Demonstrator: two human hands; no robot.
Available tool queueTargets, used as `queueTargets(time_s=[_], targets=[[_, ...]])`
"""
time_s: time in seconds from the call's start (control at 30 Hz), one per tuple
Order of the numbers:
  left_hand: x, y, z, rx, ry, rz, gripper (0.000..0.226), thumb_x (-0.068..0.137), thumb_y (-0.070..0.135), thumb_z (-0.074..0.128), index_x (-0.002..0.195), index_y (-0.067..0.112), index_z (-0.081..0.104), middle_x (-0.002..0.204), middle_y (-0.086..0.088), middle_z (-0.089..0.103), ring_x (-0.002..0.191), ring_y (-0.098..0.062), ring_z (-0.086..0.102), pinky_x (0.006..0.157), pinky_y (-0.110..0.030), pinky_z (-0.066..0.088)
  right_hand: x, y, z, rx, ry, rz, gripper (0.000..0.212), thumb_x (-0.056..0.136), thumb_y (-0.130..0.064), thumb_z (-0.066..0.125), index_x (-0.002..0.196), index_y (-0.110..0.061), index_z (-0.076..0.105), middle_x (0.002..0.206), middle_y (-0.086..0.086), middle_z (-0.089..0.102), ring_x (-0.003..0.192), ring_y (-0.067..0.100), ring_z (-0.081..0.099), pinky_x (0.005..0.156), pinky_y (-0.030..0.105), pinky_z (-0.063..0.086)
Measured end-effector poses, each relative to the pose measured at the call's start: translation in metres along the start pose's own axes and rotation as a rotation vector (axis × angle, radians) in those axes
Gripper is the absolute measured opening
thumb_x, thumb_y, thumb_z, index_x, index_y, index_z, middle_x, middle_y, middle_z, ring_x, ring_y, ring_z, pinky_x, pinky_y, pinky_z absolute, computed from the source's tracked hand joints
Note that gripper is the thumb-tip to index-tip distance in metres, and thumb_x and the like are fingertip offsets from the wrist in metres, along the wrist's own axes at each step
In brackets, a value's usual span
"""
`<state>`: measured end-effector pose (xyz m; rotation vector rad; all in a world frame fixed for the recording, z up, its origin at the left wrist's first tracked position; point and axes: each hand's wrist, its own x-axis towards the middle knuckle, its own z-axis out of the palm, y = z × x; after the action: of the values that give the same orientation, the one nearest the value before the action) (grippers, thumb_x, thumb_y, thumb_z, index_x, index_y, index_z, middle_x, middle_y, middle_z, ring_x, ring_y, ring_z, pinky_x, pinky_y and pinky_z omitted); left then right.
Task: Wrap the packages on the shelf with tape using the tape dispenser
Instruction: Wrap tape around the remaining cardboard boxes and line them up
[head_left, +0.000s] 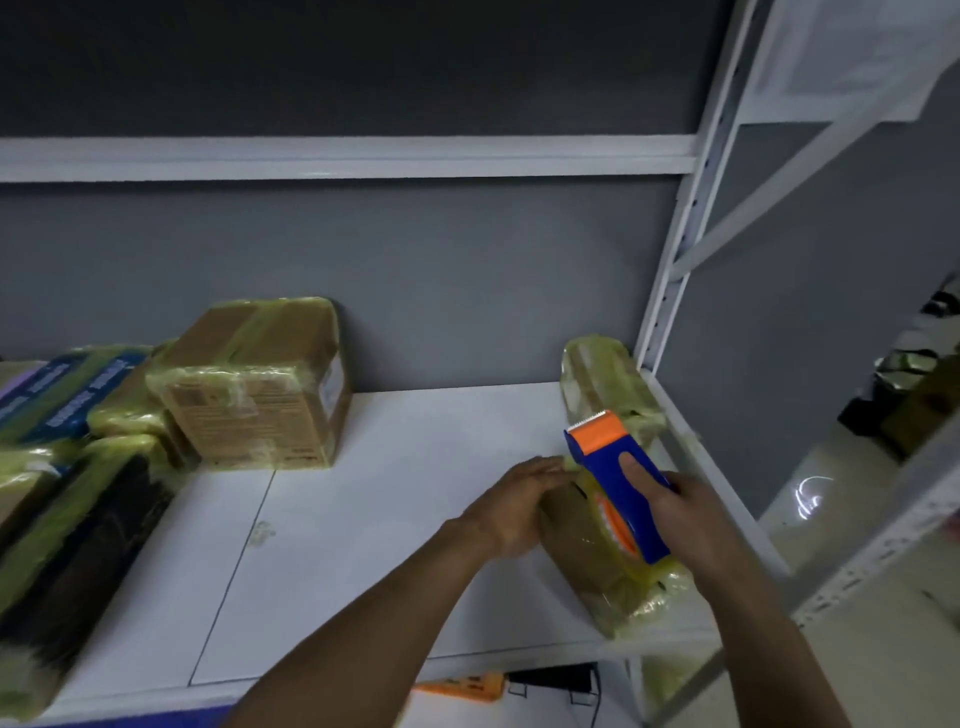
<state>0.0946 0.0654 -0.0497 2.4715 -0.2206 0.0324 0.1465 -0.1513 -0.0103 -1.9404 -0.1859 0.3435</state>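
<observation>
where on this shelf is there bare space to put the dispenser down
The widest bare patch of the shelf lies mid-board, between the taped brown box and the package under the left hand, running back to the wall. The left end is crowded with stacked packages; the back right corner holds an upright wrapped package.

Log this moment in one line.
left hand: rests on package | right hand: grips tape dispenser over package | package: on shelf
</observation>
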Motion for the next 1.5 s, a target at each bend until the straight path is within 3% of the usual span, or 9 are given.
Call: queueTargets(time_s=[0.1,0.2,0.33,0.43,0.6,0.77,0.97,1.27,1.5], targets=[[0.015,0.009,0.013,-0.134,-0.071,0.003,0.074,0.089,0.033,0.078,0.152,0.027,0.042,0.163,0.004,0.033,0.147,-0.019,0.031,0.117,-0.052,0.031,0.005,0.013,-0.019,0.004,0.006,0.035,0.072,0.094,-0.067,0.06,0.085,0.004,0.071,0.069,0.015,0.074,0.056,0.025,0.069,0.062,0.032,0.049],[0.016,0.008,0.026,0.08,-0.116,-0.022,0.044,0.091,0.038,0.075,0.132,0.032,0.06,0.157,-0.004,0.043,0.126,-0.012,0.055,0.102,-0.051,0.048,0.01,0.022,-0.027,0.041,-0.005,0.061,0.059,0.095,-0.066,0.059,0.069,-0.015,0.072,0.06,0.003,0.072,0.047,0.013,0.066,0.051,0.026,0.046],[-0.005,-0.015,0.044,0.485,-0.17,-0.086,0.076,0.096,0.05,0.062,0.159,0.039,0.022,0.169,0.011,0.009,0.155,-0.015,0.008,0.124,-0.05,0.016,0.023,0.029,-0.024,0.002,-0.024,0.066,0.062,0.093,-0.069,0.058,0.067,-0.013,0.063,0.053,-0.001,0.065,0.042,0.009,0.059,0.056,0.028,0.041],[-0.026,-0.013,0.052,0.445,-0.064,-0.233,0.071,0.099,0.05,0.054,0.158,0.045,0.016,0.168,0.019,0.007,0.155,-0.014,0.007,0.125,-0.051,0.01,0.033,0.026,-0.016,-0.033,-0.073,0.02,0.062,0.094,-0.068,0.058,0.063,-0.015,0.058,0.05,-0.002,0.06,0.041,0.01,0.054,0.056,0.029,0.039],[-0.064,-0.003,0.06,0.573,0.16,-0.411,0.056,0.096,0.048,0.056,0.149,0.039,0.042,0.157,0.016,0.038,0.143,-0.013,0.035,0.125,-0.04,0.008,0.048,0.014,0.014,-0.188,-0.177,-0.11,0.064,0.093,-0.07,0.059,0.059,-0.016,0.057,0.049,-0.001,0.058,0.043,0.011,0.055,0.057,0.03,0.042],[-0.097,0.011,0.068,0.564,0.328,-0.47,0.045,0.088,0.043,0.064,0.133,0.036,0.061,0.136,0.014,0.061,0.118,-0.017,0.053,0.111,-0.028,0.032,0.055,0.001,0.044,-0.329,-0.319,-0.24,0.072,0.082,-0.079,0.065,0.053,-0.016,0.051,0.043,0.0,0.054,0.041,0.014,0.057,0.053,0.031,0.042],[-0.108,-0.003,0.066,0.366,0.225,-0.548,0.088,0.093,0.046,0.066,0.16,0.044,0.009,0.168,0.018,0.005,0.156,-0.018,-0.003,0.123,-0.036,0.021,0.067,-0.007,0.047,-0.496,-0.391,-0.216,0.078,0.074,-0.091,0.059,0.064,-0.014,0.06,0.053,0.0,0.064,0.051,0.016,0.066,0.054,0.03,0.046],[-0.111,-0.007,0.081,0.214,0.448,-0.557,0.072,0.085,0.044,0.077,0.149,0.036,0.045,0.16,0.015,0.034,0.134,-0.014,0.051,0.108,-0.024,0.042,0.076,-0.021,0.038,-0.529,-0.523,-0.245,0.059,0.09,-0.07,0.065,0.062,-0.018,0.059,0.048,-0.004,0.062,0.04,0.006,0.057,0.05,0.023,0.04],[-0.114,-0.001,0.089,0.148,0.505,-0.587,0.065,0.088,0.048,0.073,0.146,0.036,0.047,0.153,0.015,0.036,0.127,-0.013,0.049,0.104,-0.029,0.048,0.084,-0.031,0.048,-0.576,-0.561,-0.297,0.061,0.09,-0.074,0.061,0.062,-0.02,0.053,0.045,-0.008,0.059,0.037,0.002,0.056,0.051,0.024,0.038]])
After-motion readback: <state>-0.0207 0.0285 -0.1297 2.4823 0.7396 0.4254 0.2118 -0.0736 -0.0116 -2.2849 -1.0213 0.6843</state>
